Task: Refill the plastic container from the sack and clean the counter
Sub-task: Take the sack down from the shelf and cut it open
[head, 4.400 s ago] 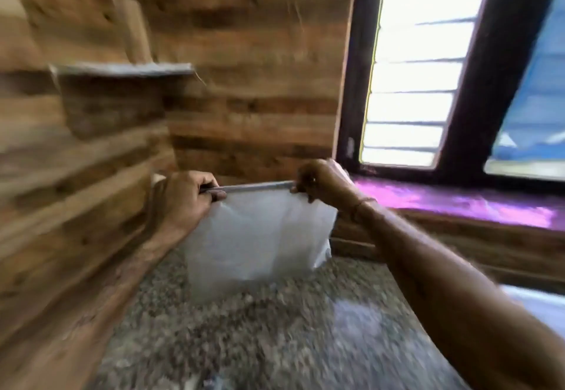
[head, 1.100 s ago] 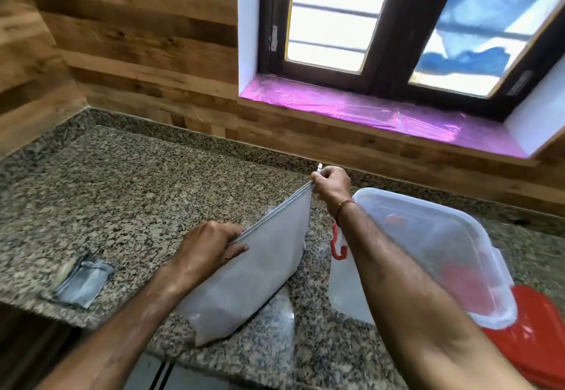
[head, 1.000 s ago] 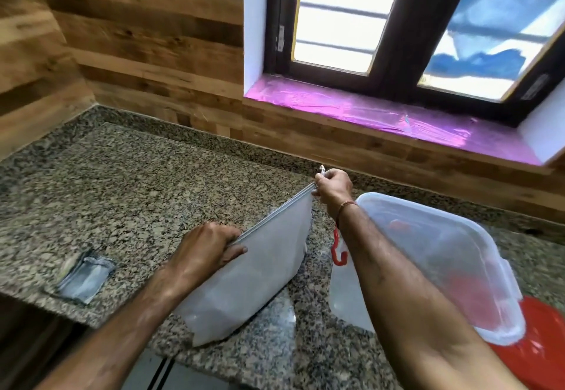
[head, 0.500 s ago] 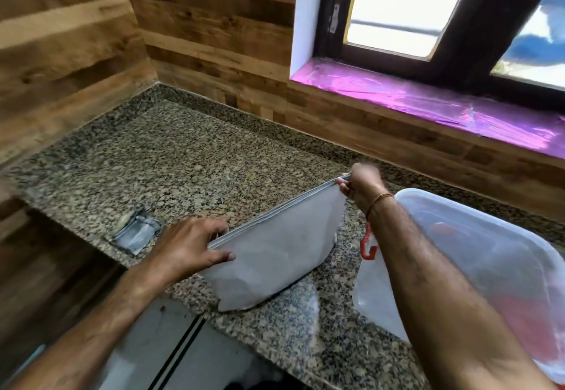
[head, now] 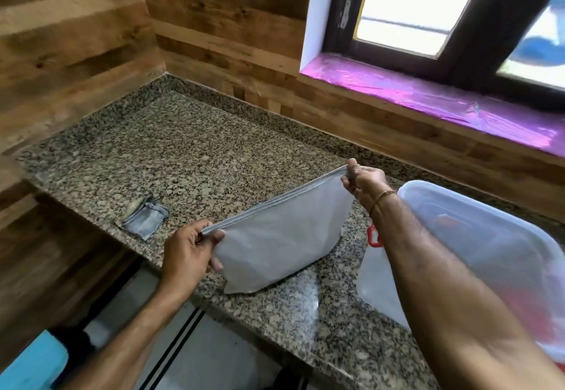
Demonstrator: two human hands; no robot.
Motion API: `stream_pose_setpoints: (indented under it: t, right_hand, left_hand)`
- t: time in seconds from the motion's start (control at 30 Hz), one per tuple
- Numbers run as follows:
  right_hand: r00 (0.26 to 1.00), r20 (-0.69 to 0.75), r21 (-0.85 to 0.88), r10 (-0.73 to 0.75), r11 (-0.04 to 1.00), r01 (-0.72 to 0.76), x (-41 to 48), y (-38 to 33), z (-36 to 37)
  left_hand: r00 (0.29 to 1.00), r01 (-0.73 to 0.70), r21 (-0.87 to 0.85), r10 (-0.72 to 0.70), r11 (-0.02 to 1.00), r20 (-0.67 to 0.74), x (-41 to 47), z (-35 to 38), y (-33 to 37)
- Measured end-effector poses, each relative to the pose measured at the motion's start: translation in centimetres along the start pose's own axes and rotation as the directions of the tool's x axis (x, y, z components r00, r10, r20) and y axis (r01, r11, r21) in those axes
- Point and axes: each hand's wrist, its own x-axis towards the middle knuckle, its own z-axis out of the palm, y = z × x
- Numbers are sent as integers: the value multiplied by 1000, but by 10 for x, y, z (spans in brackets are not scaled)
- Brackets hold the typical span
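Note:
A frosted white zip sack (head: 284, 243) stands on the granite counter (head: 189, 157) near its front edge. My left hand (head: 189, 252) pinches the near end of the sack's zip strip. My right hand (head: 362, 180) pinches the far end, and the strip is stretched straight between the two. Just right of the sack sits a large clear plastic container (head: 501, 252) with a red clasp (head: 373, 235), partly hidden by my right forearm. I cannot tell what is inside the sack.
A small folded denim cloth (head: 143, 217) lies on the counter's front left. Wood-panelled walls close the left and back sides. A pink-covered window sill (head: 428, 96) runs behind. Below the counter edge is floor and a blue object (head: 30, 365).
The view has swung from the wall corner to the counter. The sack came down from mid-air onto the counter beside the container, both hands still at the ends of its zip strip.

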Motion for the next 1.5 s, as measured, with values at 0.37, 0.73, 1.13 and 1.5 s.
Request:
stream_pose_setpoints:
  t: [0.37, 0.73, 1.13, 1.5]
  right_hand:
    - [994, -45, 85, 100, 992, -96, -27, 11, 14]
    - [1000, -22, -188, 11, 982, -15, -28, 13, 21]
    - [986, 3, -787, 165, 609, -100, -39, 5, 4]
    - [934, 45, -85, 355, 933, -350, -22, 17, -27]
  left_hand:
    - [988, 120, -535, -155, 836, -21, 27, -23, -22]
    - [717, 692, -553, -526, 463, 457, 32, -31, -11]
    - [694, 714, -528, -368, 460, 618, 42, -27, -24]
    - [883, 468, -694, -255, 548, 394, 19, -16, -63]
